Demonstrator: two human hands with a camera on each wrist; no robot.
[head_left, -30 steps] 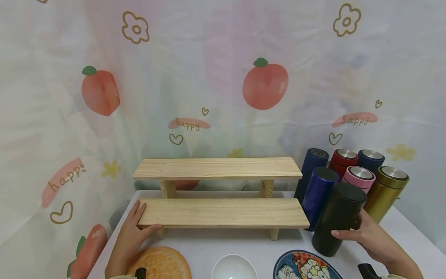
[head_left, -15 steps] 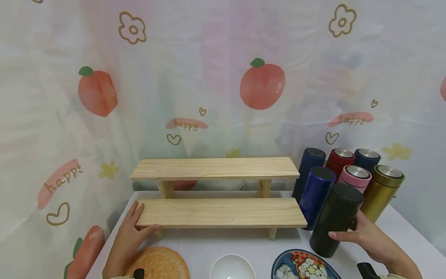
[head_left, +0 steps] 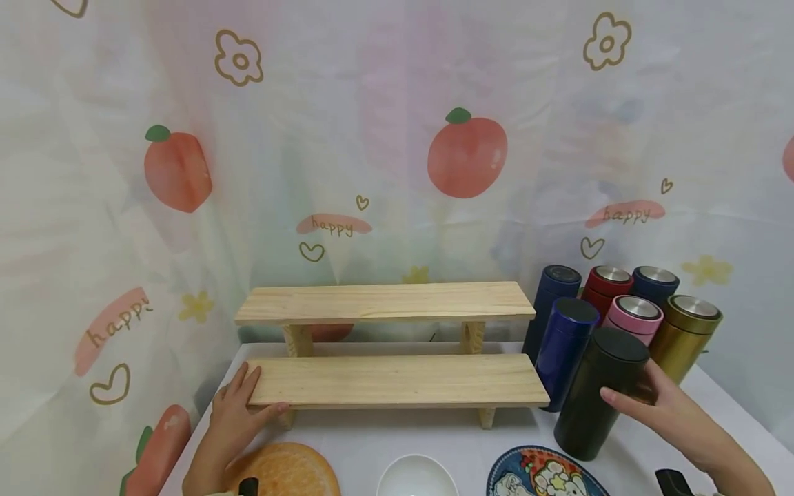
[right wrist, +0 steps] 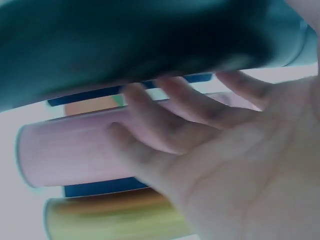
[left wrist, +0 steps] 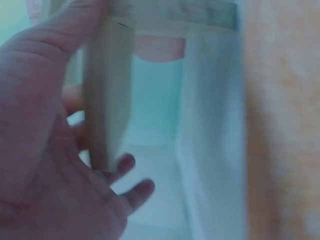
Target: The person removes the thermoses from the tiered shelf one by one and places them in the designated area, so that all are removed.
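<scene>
A two-step wooden shelf (head_left: 397,380) stands on the white table (head_left: 434,437). My left hand (head_left: 248,403) holds the left end of its lower board, with the thumb along the front edge and the fingers at the end. In the left wrist view the left hand (left wrist: 55,150) wraps round the wooden shelf (left wrist: 105,95). My right hand (head_left: 633,398) grips a tall black bottle (head_left: 595,393) that leans slightly, thumb in front and fingers behind. The right wrist view shows the right hand (right wrist: 200,140) curled round the black bottle (right wrist: 140,45).
Several more bottles stand right of the shelf: blue (head_left: 563,351), pink (head_left: 635,315), gold (head_left: 685,337), red (head_left: 608,286) and navy (head_left: 656,282). An orange mat (head_left: 291,472), a white bowl (head_left: 415,479) and a patterned plate (head_left: 540,475) lie along the front edge. A printed curtain hangs behind.
My right hand has slid higher up the black bottle. The left hand stays on the shelf's end. The head view has shifted a little.
</scene>
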